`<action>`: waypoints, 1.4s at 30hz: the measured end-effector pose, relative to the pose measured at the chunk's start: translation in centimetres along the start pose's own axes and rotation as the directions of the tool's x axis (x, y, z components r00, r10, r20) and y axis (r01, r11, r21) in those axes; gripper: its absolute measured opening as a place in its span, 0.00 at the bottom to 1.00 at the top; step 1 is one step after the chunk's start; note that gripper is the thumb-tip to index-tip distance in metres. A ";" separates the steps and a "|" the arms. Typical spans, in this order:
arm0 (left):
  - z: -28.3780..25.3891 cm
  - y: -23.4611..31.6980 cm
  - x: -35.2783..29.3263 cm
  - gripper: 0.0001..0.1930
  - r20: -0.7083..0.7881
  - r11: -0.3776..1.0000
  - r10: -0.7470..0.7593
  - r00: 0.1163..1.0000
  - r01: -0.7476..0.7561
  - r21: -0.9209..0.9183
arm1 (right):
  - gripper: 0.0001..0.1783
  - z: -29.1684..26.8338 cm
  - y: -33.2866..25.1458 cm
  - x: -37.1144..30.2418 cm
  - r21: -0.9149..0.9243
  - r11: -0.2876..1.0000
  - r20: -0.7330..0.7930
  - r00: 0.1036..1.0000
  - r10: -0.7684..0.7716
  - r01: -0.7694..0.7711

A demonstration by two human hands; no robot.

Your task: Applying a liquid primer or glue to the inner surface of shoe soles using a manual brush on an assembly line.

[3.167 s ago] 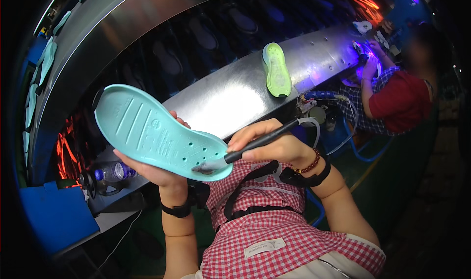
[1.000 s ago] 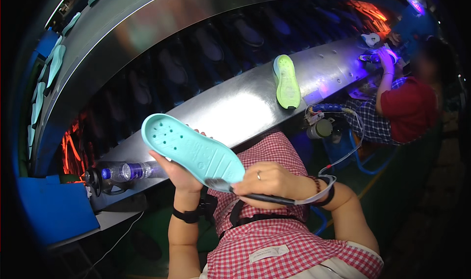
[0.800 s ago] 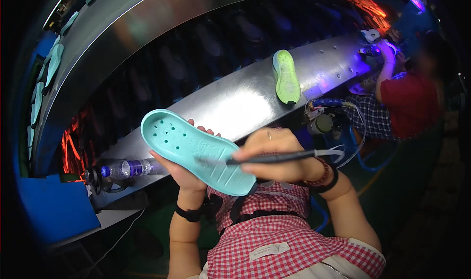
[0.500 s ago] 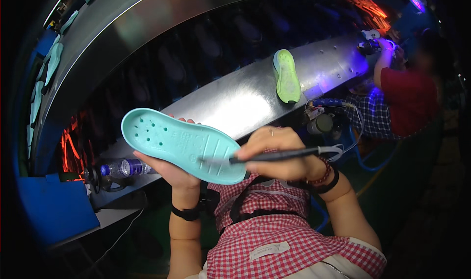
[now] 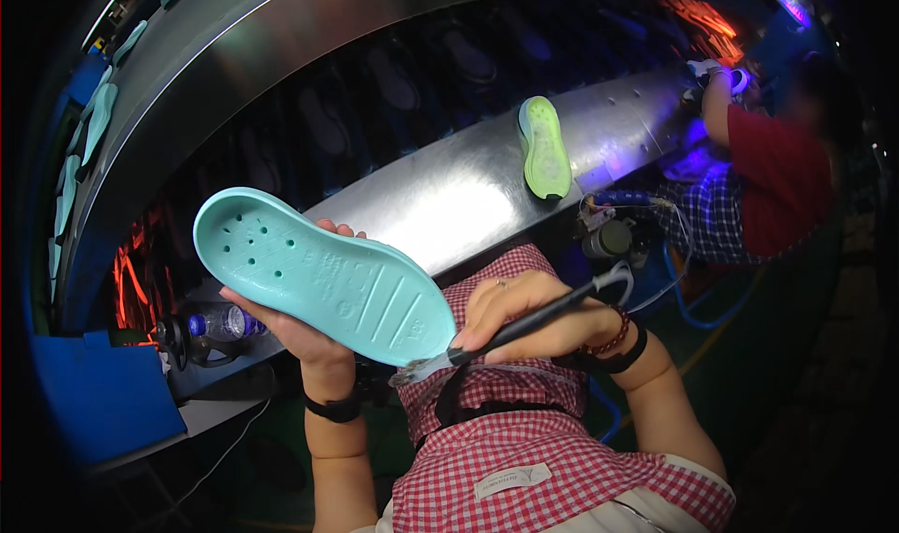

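A turquoise shoe sole (image 5: 323,280), with small holes at its wide end and raised bars at the other, rests tilted in my left hand (image 5: 304,341). The thumb lies along its near edge, and fingertips show past the far edge. My right hand (image 5: 534,313) grips a black-handled brush (image 5: 538,321) with a cord or tube at its back end. Its pale bristles touch or hover by the sole's near right rim; contact is hard to tell. Farther off, a yellow-green sole (image 5: 546,154) lies on a shiny metal ledge (image 5: 421,196).
Beyond the ledge, a dark conveyor carries dim soles (image 5: 391,81) beneath a curved metal hood (image 5: 272,41). Orange glows mark both sides. Clear bottles (image 5: 223,322) and a blue panel (image 5: 103,397) are at left. A co-worker in a red sleeve (image 5: 773,172) works at right, near a lidded jar (image 5: 611,240).
My left hand has brought the turquoise sole left and slightly nearer. The brush has moved from the sole's barred inner face to its near right rim, its handle now more steeply slanted.
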State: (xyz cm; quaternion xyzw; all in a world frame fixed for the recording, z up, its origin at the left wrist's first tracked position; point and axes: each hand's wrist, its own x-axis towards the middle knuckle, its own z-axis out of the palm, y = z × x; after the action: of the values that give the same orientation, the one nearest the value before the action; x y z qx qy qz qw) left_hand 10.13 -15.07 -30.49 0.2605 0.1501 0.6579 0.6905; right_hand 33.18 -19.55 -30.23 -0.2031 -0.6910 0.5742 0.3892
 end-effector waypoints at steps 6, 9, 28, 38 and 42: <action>2.0 0.8 0.2 0.44 -0.096 0.985 -0.069 0.993 0.052 -0.168 | 0.12 0.6 1.9 0.3 0.610 0.792 -0.182 0.976 0.119 0.017; 3.7 -1.8 -2.6 0.41 -0.101 0.968 -0.076 0.992 0.049 -0.248 | 0.12 2.1 1.2 1.2 0.807 0.589 -0.270 0.915 0.299 0.045; 1.5 -1.5 -1.5 0.37 0.060 0.974 -0.193 0.979 0.198 -0.109 | 0.13 -0.2 -1.3 2.4 -0.082 0.994 -0.253 0.963 -0.092 0.074; 0.9 -0.3 -0.7 0.34 0.016 0.914 -0.372 0.928 0.369 -0.170 | 0.10 0.7 -1.6 1.3 -0.095 0.968 0.026 0.973 -0.230 0.232; 0.5 0.1 -0.9 0.29 -0.051 0.828 -0.559 0.828 0.554 -0.083 | 0.09 -0.9 -2.8 1.6 -0.141 0.976 0.024 0.986 -0.163 0.165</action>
State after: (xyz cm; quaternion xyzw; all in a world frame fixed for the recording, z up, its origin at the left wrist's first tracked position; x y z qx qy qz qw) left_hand 10.27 -15.99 -30.18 0.1587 0.2232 0.4419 0.8542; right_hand 33.33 -18.58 -27.03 -0.1694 -0.7470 0.4906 0.4156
